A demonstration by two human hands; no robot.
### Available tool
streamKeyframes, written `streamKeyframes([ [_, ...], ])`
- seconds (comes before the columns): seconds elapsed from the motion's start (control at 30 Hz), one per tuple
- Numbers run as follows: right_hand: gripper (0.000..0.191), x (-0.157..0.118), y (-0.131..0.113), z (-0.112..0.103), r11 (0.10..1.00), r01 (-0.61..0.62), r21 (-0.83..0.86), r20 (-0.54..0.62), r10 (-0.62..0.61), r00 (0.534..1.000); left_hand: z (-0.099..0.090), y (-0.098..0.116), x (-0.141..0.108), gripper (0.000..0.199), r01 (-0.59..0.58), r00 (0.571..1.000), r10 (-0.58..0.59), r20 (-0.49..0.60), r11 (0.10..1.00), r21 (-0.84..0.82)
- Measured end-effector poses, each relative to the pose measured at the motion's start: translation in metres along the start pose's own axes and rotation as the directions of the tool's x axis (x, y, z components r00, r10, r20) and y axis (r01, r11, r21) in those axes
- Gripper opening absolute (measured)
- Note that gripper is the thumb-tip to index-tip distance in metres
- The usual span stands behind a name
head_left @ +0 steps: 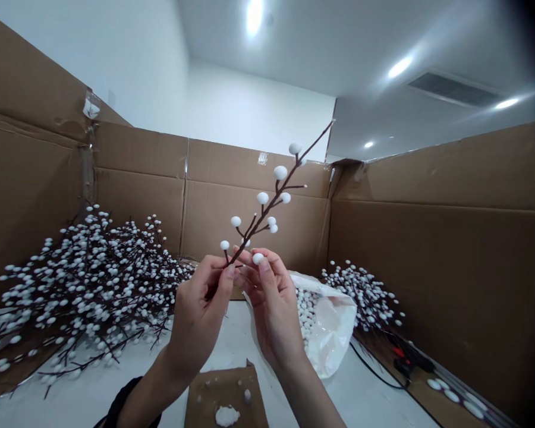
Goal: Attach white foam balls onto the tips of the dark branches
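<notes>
A dark brown branch [264, 209] with several white berries rises tilted to the upper right in the middle of the view. My left hand [202, 303] pinches its lower part between thumb and fingers. Close beside it, my right hand [274, 309] holds a loose white berry [258, 258] between thumb and forefinger, near the lower twigs. Some twigs carry no berry at their tips. Below the hands lies a cardboard piece [200, 410] bearing a white blob [227, 416].
A large heap of berried branches [102, 273] fills the left, a smaller bunch [361, 291] the right. An open white plastic bag [332, 333] of loose berries lies right of my hands. Cardboard walls [138, 196] surround the white table [232, 339]. A black cable [374, 371] runs at the right.
</notes>
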State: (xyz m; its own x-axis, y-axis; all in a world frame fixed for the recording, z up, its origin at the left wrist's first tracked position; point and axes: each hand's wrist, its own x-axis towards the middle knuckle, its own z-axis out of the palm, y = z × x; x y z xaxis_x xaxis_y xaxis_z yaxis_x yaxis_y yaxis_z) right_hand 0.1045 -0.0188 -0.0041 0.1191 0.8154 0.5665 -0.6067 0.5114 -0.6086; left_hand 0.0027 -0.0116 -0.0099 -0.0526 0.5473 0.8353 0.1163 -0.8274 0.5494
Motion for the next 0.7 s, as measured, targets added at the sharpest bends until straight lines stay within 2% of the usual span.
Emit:
streamKeyframes([
  [0.5,0.013,-0.0048,0.0051,0.0003,0.997,0.061,0.048,0.007,-0.062,0.998,0.0009,-0.0038,-0.0012,0.011,-0.132,0.99,0.138,-0.012,0.967,0.219],
  [0.7,0.013,-0.0055,0.007,0.0003,0.996,0.088,0.006,0.0,-0.088,0.996,0.0031,-0.0025,-0.0029,0.013,-0.15,0.988,0.155,-0.004,0.961,0.23],
])
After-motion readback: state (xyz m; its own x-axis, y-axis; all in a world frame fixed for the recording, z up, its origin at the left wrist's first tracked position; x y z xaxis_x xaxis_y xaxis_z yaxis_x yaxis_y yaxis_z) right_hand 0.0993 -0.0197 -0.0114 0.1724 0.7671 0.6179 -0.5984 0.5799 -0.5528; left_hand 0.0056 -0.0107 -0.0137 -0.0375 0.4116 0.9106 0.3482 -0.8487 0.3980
